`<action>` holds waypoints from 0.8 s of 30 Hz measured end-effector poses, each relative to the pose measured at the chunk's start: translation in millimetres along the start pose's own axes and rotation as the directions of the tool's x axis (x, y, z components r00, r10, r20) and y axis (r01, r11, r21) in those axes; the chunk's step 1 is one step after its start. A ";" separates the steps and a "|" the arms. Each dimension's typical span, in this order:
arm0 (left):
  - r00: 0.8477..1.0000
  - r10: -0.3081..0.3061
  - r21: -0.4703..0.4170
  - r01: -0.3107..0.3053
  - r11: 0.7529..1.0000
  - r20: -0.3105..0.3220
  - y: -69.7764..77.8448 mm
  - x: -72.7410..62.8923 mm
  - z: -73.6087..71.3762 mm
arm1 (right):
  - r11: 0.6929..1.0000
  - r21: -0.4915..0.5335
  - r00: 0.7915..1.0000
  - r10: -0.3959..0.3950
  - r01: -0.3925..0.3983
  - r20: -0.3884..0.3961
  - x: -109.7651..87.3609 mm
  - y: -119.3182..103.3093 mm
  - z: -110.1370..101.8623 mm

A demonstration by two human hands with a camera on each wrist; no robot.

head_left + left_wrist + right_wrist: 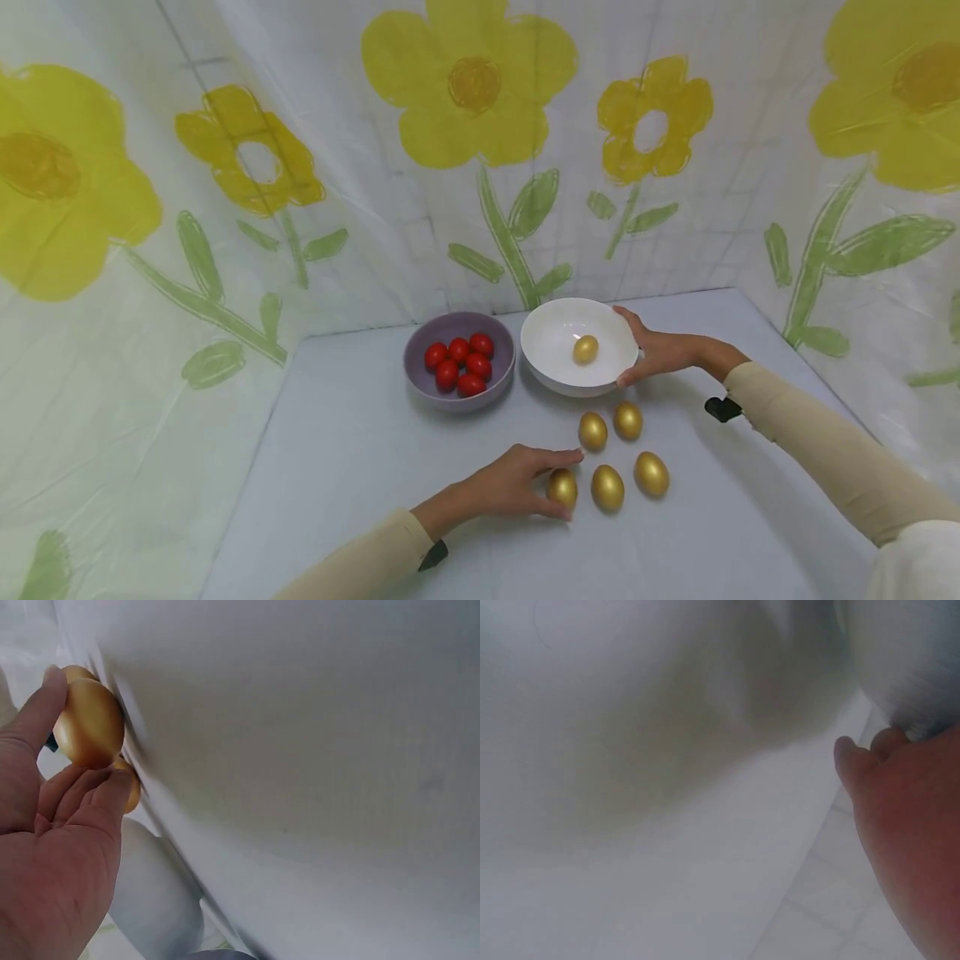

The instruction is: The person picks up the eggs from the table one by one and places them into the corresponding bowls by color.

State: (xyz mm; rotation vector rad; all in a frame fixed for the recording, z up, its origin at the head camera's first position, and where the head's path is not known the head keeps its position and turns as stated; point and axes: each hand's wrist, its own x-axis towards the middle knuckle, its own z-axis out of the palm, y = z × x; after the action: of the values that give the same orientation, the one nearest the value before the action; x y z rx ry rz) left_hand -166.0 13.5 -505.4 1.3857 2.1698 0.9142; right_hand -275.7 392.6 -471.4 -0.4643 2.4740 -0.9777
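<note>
In the head view my left hand (517,482) is around a golden egg (562,490) on the table, its thumb on the near side and its fingers on the far side. The left wrist view shows this egg (91,724) between thumb and fingertips, with parts of other golden eggs behind it. My right hand (656,348) holds a white bowl (547,367) at its right side, thumb toward the near rim. Inside that bowl lies one golden egg (586,349). In the right wrist view the hand (907,817) is against the bowl's outer side (915,660).
Several more golden eggs (607,488) lie loose on the pale table (360,467), in front of the white bowl. A purple bowl (459,403) with several red eggs (447,375) stands left of the white one. A flowered curtain (375,242) hangs behind and at both sides.
</note>
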 end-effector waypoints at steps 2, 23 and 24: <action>1.000 -0.026 -0.004 0.026 1.000 0.010 -1.4 -0.9 1.4 | 1.000 0.002 1.000 0.001 -0.001 0.005 -0.1 -1.3 0.3; 0.999 -0.012 0.026 0.011 1.000 0.030 -3.0 -0.4 1.9 | 1.000 -0.004 1.000 0.013 -0.013 -0.003 -0.2 -3.5 0.3; 0.999 -0.012 0.027 0.011 1.000 0.031 -3.1 0.0 1.5 | 1.000 -0.001 1.000 0.016 -0.016 -0.002 -0.4 -3.7 0.6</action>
State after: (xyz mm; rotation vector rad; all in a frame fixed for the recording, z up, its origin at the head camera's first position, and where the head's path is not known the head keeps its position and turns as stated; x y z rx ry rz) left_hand -167.0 13.0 -508.7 1.3890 2.1721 0.8570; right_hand -274.5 389.9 -469.0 -0.4440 2.4763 -0.9715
